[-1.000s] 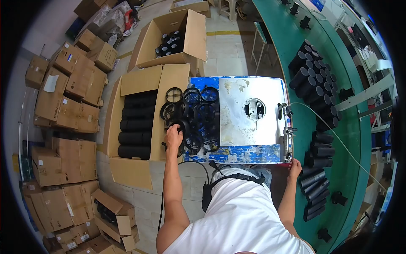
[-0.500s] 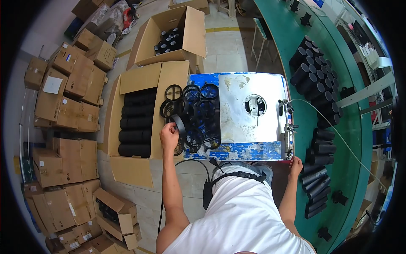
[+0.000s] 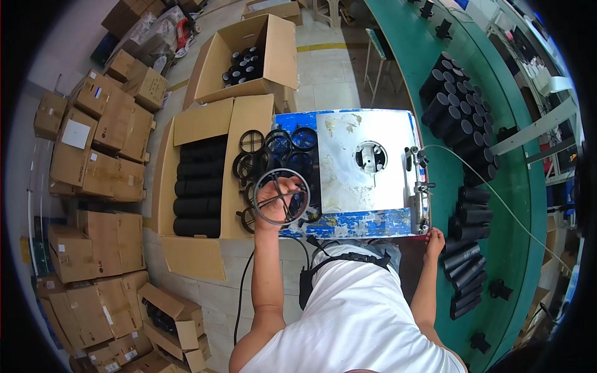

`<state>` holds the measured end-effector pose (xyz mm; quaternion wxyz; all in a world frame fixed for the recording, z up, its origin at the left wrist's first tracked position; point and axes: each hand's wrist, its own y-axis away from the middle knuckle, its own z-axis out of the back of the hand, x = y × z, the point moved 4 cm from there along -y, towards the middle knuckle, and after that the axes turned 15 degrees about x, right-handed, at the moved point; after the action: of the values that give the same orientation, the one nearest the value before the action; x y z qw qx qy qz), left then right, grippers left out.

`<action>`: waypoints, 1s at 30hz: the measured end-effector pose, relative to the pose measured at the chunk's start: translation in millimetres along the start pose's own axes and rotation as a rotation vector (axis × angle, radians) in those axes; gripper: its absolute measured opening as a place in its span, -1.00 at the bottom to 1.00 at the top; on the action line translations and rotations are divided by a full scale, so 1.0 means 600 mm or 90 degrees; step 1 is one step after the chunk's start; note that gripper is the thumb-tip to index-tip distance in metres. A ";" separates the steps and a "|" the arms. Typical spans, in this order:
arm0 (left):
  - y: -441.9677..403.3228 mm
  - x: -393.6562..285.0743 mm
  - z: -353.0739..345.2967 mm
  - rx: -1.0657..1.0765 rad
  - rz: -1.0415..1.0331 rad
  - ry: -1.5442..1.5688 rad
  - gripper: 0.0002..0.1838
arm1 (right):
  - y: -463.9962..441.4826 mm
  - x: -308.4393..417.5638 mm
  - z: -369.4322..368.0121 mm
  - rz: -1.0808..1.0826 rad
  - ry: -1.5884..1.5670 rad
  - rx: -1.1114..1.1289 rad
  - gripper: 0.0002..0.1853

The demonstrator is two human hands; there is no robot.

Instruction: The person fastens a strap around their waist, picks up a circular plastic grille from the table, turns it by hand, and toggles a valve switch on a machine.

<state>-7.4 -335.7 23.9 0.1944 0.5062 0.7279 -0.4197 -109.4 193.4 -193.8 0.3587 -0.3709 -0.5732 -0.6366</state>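
Observation:
My left hand (image 3: pixel 277 198) grips a black ring with crossed spokes (image 3: pixel 307 198), its round face turned up toward me. Beneath it, several similar spoked black rings (image 3: pixel 251 142) lie heaped on the left side of a blue worktop (image 3: pixel 367 222) and the box flap beside it. My right hand (image 3: pixel 435 242) is closed at the worktop's near right corner, below a metal clamp fitting (image 3: pixel 423 208); what its fingers hold there is hidden. Between the hands lies a metal plate (image 3: pixel 342 180) with a round opening that shows a metal fixture (image 3: pixel 371 156).
An open carton (image 3: pixel 166 224) holds black cylinders (image 3: pixel 198 207) on the left. Behind it stands another carton (image 3: pixel 280 53) with black pieces. On the right, a green bench (image 3: pixel 435 168) carries upright black tubes (image 3: pixel 460 112) and lying ones (image 3: pixel 466 273). A thin hose (image 3: pixel 497 194) crosses it.
My left hand has moved right with the spoked ring and turned it from edge-on to face-up. My right hand stays at the worktop's corner. The view has shifted slightly.

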 end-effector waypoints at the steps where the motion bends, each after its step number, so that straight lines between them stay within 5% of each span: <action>1: -0.007 0.009 -0.007 0.032 0.003 0.018 -0.63 | 0.001 -0.001 0.001 0.002 0.002 -0.003 -0.88; 13: -0.045 0.070 -0.059 0.148 0.031 0.240 -0.64 | 0.012 -0.011 0.000 0.001 -0.016 -0.022 -0.89; 30: -0.038 0.139 -0.086 0.100 0.181 0.234 -0.61 | 0.042 0.021 0.039 0.038 -0.109 -0.091 -0.90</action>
<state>-54.9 -249.4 3.4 0.0759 0.6848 0.6378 -0.3442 -91.5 214.4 -169.7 0.2995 -0.4653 -0.5439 -0.6308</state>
